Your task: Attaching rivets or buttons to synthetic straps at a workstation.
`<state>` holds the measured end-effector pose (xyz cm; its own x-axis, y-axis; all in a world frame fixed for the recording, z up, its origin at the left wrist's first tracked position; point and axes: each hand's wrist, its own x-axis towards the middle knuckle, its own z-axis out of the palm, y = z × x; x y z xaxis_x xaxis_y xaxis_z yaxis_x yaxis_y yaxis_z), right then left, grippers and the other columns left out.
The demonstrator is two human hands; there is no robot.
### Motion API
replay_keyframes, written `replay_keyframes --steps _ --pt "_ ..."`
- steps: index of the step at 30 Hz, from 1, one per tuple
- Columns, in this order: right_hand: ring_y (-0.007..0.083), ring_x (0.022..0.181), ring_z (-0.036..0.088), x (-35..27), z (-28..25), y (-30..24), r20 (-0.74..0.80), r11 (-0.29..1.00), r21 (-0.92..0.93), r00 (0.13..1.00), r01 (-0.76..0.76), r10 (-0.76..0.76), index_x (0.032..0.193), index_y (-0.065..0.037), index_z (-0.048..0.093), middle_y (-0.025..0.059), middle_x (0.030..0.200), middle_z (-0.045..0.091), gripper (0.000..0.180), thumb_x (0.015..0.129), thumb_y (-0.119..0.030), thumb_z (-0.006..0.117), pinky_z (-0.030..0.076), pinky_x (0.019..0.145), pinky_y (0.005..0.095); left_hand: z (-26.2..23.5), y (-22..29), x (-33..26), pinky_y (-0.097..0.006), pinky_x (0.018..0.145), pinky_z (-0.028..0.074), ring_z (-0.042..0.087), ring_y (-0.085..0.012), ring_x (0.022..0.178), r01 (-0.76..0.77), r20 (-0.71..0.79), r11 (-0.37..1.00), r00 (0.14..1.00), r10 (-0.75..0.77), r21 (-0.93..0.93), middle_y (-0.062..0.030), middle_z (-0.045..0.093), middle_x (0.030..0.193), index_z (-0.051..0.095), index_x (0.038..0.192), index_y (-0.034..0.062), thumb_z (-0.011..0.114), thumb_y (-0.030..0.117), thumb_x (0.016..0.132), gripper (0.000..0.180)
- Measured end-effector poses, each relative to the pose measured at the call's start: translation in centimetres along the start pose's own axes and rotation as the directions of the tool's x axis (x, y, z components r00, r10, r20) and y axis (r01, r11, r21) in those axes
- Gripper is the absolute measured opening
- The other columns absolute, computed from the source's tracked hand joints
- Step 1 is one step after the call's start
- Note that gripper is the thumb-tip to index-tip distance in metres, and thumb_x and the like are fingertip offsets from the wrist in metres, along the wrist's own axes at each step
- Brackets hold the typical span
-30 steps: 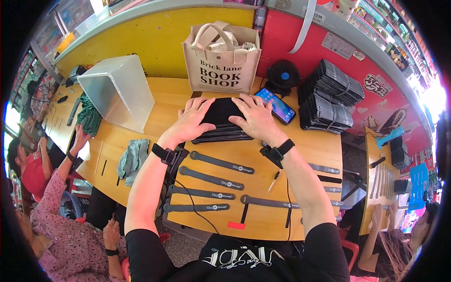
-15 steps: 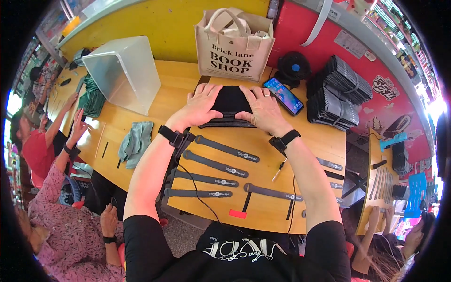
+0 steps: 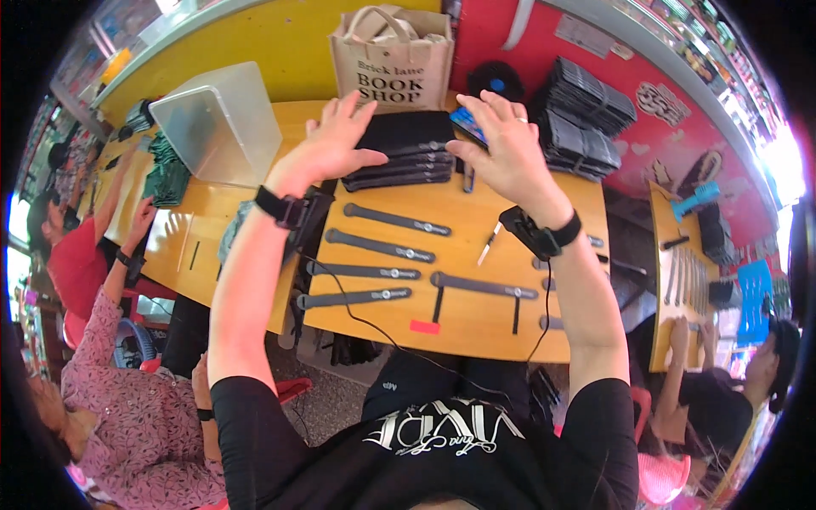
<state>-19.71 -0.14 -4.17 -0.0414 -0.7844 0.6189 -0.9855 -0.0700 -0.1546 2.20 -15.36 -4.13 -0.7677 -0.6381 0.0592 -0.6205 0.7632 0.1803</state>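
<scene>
A clear plastic bin [image 3: 217,123] is seen tipped on its side well to the left of the left hand [image 3: 327,149], with green bundles [image 3: 166,178] lying beyond it. The left hand is held open over the yellow worktop [image 3: 476,323], its grip spread wide, thumb pointing right toward a stack of dark straps [image 3: 399,168] and nearly touching its left end; whether contact is made cannot be told. The stack is laid with its long axis running left to right, directly between the two hands, under a black folded pad [image 3: 406,132] just behind it. The right hand [image 3: 506,153] is poised at the stack's right end, its grip likewise splayed, nothing pinched, and a blue-cased phone [image 3: 466,126] is partly covered by its fingers. Both hands stand about equally near the stack, one at each end. A beige tote bag [image 3: 393,55] is set upright behind the pad, against the wall. Nearer the body than either grip, single straps [image 3: 395,219] are spread in rows, with a small pen-like tool [image 3: 490,242] among them. Piles of dark bundles [image 3: 582,119] are stacked to the right of the right hand. Other people are seated at the far left and lower right edges.
</scene>
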Motion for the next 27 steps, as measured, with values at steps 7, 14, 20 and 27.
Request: replay_keyframes --steps 7,14,20,27 --pt "0.0375 0.100 0.057 -10.5 -10.2 -5.9 0.200 0.936 0.303 0.972 -0.177 0.119 0.111 -0.001 0.061 0.0182 0.103 0.062 0.035 0.078 -0.010 0.070 0.045 0.085 0.0420 1.5 8.4 -13.5 -0.043 0.099 0.039 0.052 -0.0332 0.113 -0.382 -0.169 0.819 0.924 0.343 -0.428 -0.0152 0.057 0.123 0.055 0.126 0.0020 0.071 0.024 0.081 0.053" --pt "0.0359 0.100 0.057 -24.2 -5.6 -8.3 0.332 0.912 0.254 0.914 -0.322 0.231 0.109 -0.003 0.062 0.0159 0.110 0.061 0.035 0.077 -0.014 0.072 0.045 0.082 0.0438 9.8 15.2 -22.7 -0.039 0.074 0.050 0.064 -0.0350 0.086 -0.234 -0.100 0.529 0.958 0.270 -0.816 -0.0201 0.066 0.094 0.062 0.109 -0.0046 0.069 0.022 0.083 0.038" --pt "0.0346 0.103 0.054 -24.9 -3.6 -7.7 0.192 0.958 0.016 0.941 -0.286 0.278 0.113 -0.004 0.060 0.0153 0.119 0.056 0.037 0.078 -0.011 0.068 0.044 0.082 0.0450 11.0 14.3 -24.2 -0.027 0.063 0.050 0.064 -0.0138 0.071 0.026 0.018 0.471 1.000 -0.023 -0.882 -0.0125 0.068 0.084 0.061 0.111 -0.0062 0.066 0.008 0.087 0.028" --pt "0.0339 0.112 0.050 -23.9 -1.7 -6.5 0.236 0.931 -0.242 0.914 -0.275 0.331 0.119 -0.006 0.059 0.0152 0.126 0.053 0.041 0.079 -0.013 0.065 0.042 0.087 0.0471 12.1 16.4 -23.7 -0.026 0.066 0.051 0.066 -0.0145 0.075 0.080 0.098 0.470 0.995 0.013 -0.879 -0.0138 0.070 0.089 0.062 0.112 -0.0069 0.066 0.008 0.087 0.029"
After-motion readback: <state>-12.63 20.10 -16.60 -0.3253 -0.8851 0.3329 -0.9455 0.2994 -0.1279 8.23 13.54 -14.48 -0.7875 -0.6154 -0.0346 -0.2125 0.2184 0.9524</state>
